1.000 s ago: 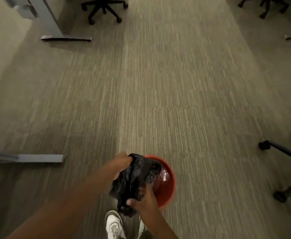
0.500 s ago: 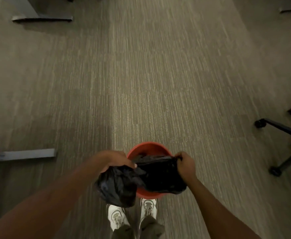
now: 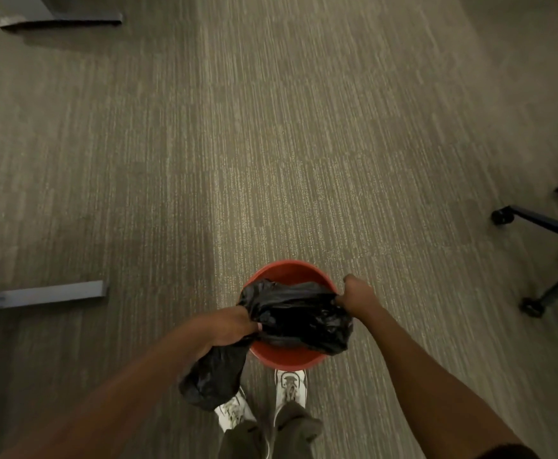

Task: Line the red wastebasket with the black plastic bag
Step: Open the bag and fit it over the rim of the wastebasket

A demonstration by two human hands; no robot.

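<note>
The red wastebasket (image 3: 287, 269) stands on the carpet just in front of my feet. A crumpled black plastic bag (image 3: 299, 318) is stretched across its opening between both hands. My left hand (image 3: 229, 326) grips the bag's left side above the basket's left rim, and a loose end of the bag hangs down below that hand. My right hand (image 3: 357, 294) is closed on the bag's right side over the right rim. The bag hides most of the basket's inside.
My white shoes (image 3: 290, 385) stand right behind the basket. A black office chair base with casters (image 3: 545, 223) is at the right. Grey desk feet lie at the left (image 3: 55, 293) and far upper left (image 3: 62, 21). Carpet stretches ahead.
My hands have pulled apart, spreading the bunched bag across the basket's opening. The view has tipped down and moved nearer to the basket.
</note>
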